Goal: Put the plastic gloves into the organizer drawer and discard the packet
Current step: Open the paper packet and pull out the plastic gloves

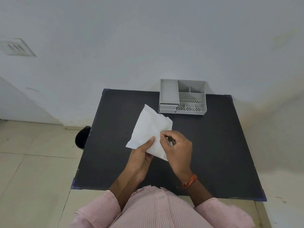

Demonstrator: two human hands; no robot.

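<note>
Above the near table [213,153], the left hand [141,155] clamps the packet [148,129] steady while the right hand [178,148] pinches its edge, likely to open it.

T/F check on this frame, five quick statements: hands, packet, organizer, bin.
1. Both hands hold the packet. True: left hand grips from below, right hand pinches its edge.
2. The packet lies flat on the table. False: it is held up above it.
3. The organizer sits at the table's far edge, by the wall. True.
4. Gloves already fill the organizer's compartments. False: the open compartments look empty.
5. A dark bin stands on the floor left of the table. True.
</note>
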